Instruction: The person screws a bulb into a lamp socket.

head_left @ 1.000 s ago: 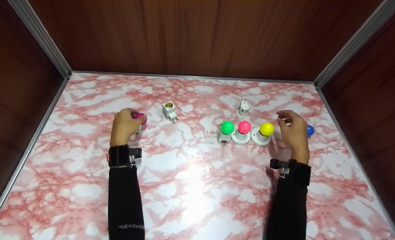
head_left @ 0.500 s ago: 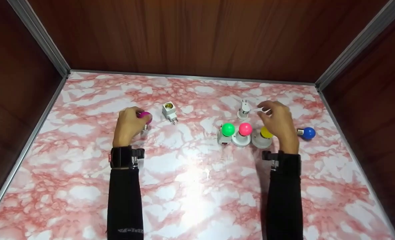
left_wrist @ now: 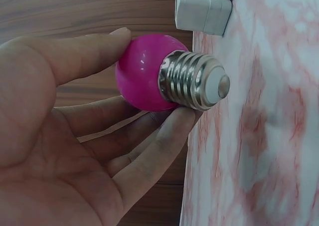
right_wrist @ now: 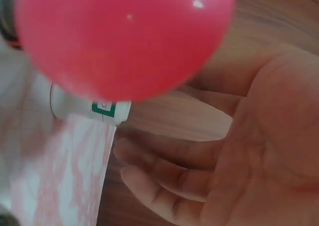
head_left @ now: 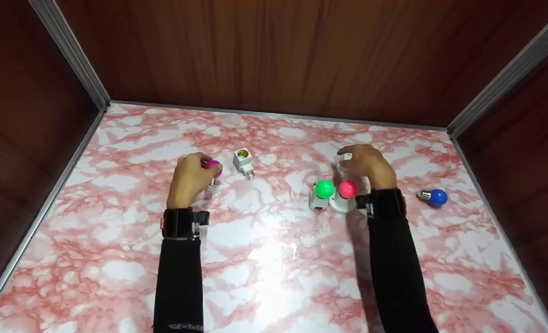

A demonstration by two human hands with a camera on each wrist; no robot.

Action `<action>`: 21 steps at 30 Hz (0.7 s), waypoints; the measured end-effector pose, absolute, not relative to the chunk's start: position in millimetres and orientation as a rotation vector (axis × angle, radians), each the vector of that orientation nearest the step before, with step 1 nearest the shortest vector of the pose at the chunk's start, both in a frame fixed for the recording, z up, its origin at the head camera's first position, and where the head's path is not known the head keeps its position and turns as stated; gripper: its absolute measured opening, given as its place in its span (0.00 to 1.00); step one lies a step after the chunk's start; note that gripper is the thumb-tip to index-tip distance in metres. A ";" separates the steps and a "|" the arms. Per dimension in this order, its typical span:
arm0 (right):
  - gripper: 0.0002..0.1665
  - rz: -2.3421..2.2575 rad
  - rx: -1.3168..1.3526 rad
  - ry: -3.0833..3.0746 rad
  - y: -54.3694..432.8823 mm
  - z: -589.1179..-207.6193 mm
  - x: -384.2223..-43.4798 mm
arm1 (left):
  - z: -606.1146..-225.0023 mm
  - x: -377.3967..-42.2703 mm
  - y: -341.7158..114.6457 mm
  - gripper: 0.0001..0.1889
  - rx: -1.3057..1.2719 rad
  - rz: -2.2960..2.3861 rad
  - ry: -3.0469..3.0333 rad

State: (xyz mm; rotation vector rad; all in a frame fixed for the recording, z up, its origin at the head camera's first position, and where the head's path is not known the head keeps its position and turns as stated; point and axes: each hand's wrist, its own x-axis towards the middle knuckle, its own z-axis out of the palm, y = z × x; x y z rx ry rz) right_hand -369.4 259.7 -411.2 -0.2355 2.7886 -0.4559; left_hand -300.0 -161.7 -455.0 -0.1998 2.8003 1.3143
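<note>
My left hand (head_left: 190, 178) pinches a magenta light bulb (left_wrist: 142, 74) between thumb and fingers, just above the table. Its bare metal screw base points down in the head view. Nearby lies a white square plug-in lamp socket (head_left: 243, 161), its round opening facing up. My right hand (head_left: 368, 163) hovers around a small white plug-in lamp socket (head_left: 346, 157), mostly covered by the hand in the head view. The right wrist view shows its fingers loosely bent, with a visible gap to this socket (right_wrist: 75, 104).
A green bulb (head_left: 324, 189) and a pink bulb (head_left: 348, 189) stand upright in white holders, close in front of my right hand. My right wrist hides most of the yellow bulb. A blue bulb (head_left: 438, 197) lies at the right. Wooden panels (head_left: 274, 60) enclose the table.
My right hand has moved left and away from me, from beside the blue bulb to the small white socket. My left hand has shifted slightly right, still holding the magenta bulb.
</note>
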 end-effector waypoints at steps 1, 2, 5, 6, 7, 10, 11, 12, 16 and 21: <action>0.28 -0.437 -0.225 2.778 258.3 -411.3 -371.8 | -455.2 -300.1 -161.4 0.23 -0.198 1.317 2.798; 0.28 -0.420 -0.218 2.770 257.3 -411.4 -373.8 | -455.1 -300.0 -161.0 0.23 -0.194 1.319 2.798; 0.27 -0.382 -0.197 2.769 255.6 -413.4 -378.0 | -454.9 -300.0 -159.9 0.22 -0.187 1.325 2.803; 0.26 -0.375 -0.199 2.777 255.7 -414.3 -378.5 | -454.8 -300.1 -159.6 0.22 -0.185 1.327 2.806; 0.25 -0.367 -0.206 2.788 256.1 -415.4 -378.3 | -454.9 -300.0 -159.0 0.22 -0.184 1.329 2.807; 0.22 -0.426 -0.187 2.852 259.7 -418.4 -373.1 | -455.4 -299.9 -157.2 0.22 -0.174 1.333 2.810; 0.20 -0.457 -0.185 2.895 261.4 -419.3 -369.7 | -455.4 -299.8 -156.6 0.22 -0.169 1.335 2.811; 0.18 -0.490 -0.193 2.952 263.1 -420.6 -365.7 | -455.1 -299.6 -155.9 0.22 -0.163 1.335 2.813; 0.12 -0.668 -0.256 3.238 269.0 -426.7 -345.3 | -454.3 -299.4 -154.1 0.22 -0.149 1.339 2.819; 0.08 -0.968 -0.268 3.470 271.6 -431.6 -324.0 | -453.9 -299.8 -151.7 0.23 -0.103 1.368 2.826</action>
